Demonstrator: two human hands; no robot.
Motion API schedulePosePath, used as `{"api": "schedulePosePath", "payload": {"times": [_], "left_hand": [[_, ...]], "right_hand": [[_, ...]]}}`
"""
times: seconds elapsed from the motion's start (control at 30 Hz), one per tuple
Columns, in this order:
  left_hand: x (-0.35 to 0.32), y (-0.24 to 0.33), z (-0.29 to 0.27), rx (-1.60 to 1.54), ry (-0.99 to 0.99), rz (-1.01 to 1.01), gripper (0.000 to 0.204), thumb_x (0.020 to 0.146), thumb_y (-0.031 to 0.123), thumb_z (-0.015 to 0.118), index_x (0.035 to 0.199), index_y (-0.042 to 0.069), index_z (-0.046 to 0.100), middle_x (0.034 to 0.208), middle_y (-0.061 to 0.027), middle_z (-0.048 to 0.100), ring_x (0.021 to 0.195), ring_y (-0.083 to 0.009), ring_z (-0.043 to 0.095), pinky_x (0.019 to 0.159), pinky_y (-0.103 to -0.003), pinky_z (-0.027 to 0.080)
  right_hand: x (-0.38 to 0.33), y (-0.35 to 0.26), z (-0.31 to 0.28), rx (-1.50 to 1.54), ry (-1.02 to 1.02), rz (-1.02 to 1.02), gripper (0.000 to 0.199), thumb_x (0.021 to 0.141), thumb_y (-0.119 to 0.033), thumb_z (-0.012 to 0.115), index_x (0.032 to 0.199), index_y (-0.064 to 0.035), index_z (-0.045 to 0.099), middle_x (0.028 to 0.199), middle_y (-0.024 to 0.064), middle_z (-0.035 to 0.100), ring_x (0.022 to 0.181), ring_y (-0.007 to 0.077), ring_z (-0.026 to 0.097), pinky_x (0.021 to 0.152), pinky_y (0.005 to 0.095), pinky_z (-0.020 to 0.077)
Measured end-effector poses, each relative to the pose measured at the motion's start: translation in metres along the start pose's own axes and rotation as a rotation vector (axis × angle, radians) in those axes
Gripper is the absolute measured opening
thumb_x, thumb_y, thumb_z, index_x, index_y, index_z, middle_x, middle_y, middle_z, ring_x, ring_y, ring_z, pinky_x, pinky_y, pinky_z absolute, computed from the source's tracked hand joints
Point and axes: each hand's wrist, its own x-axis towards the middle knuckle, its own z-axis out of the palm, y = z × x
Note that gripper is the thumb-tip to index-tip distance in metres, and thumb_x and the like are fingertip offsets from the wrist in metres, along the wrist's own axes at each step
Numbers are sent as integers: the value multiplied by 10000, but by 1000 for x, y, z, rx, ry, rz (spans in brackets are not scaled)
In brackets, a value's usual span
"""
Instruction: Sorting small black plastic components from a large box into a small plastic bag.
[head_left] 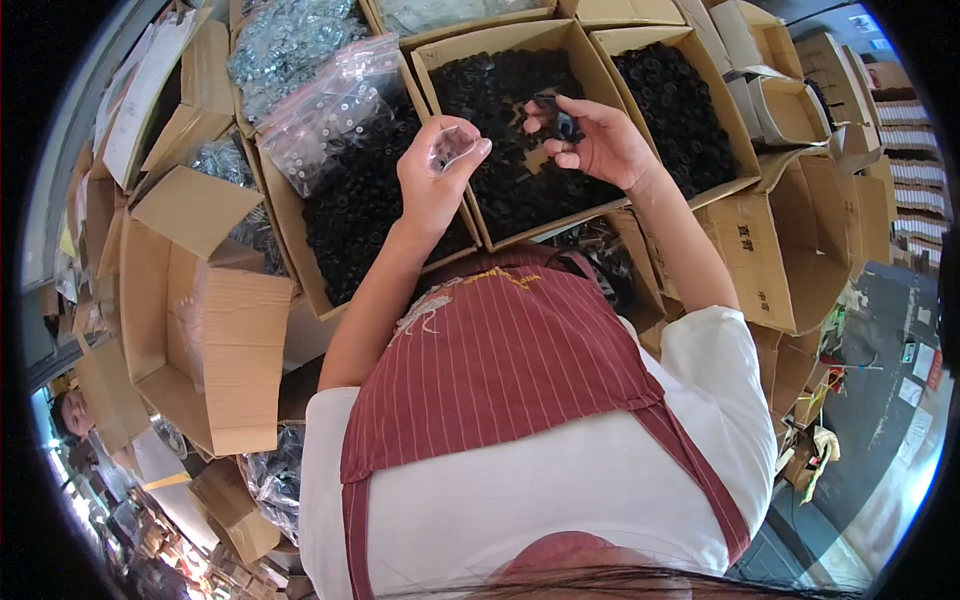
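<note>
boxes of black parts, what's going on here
The person's right hand holds small black pieces above the middle box. The left hand is curled around what looks like a small clear bag, near that box's left edge. A larger clear bag of small parts lies over the black parts in the left box.

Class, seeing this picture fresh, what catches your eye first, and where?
A dark-red pinstriped cloth apron fills the centre. Above it, the right hand holds small black parts over an open brown cardboard box of black pieces, while the left hand holds clear thin plastic. A clear plastic bag of small round parts lies at upper left.
</note>
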Motion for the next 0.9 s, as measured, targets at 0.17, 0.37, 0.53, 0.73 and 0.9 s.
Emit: {"api": "schedulePosePath", "payload": {"times": [0.17,0.37,0.53,0.73,0.9], "left_hand": [[-3,5,1,61,-26,18,155,871,16,735,983,36,630,904,16,625,832,-62,564,762,-230,457],[-5,4,0,166,-76,97,185,857,6,740,1005,27,632,919,-2,640,839,-77,584,774,-242,474],[-10,5,1,120,-157,73,228,834,-9,748,1029,25,637,919,-2,640,853,-79,597,779,-246,486],[-10,9,4,-20,-260,-1,232,824,26,757,1024,20,641,881,-35,677,839,-82,630,744,-256,513],[-13,7,7,-152,-275,-79,199,849,1,726,1023,13,630,897,-18,660,834,-61,602,738,-235,496]], "right_hand": [[-6,0,8,-99,-116,-51,367,1032,-288,495,1233,4,590,983,94,690,631,110,529,530,224,437],[-19,5,33,-192,-75,-20,351,1033,-322,489,1141,-22,635,831,50,659,473,70,428,413,193,327],[-26,15,55,-402,-50,-41,326,1011,-297,538,1107,-11,660,623,5,533,372,14,314,356,164,239],[-22,23,65,-625,-46,-199,205,930,-215,702,1026,-37,735,659,-13,586,531,13,465,435,175,288],[-16,28,68,-882,-57,-381,177,929,-133,696,1066,-23,718,811,3,663,682,31,561,594,191,433]]}}
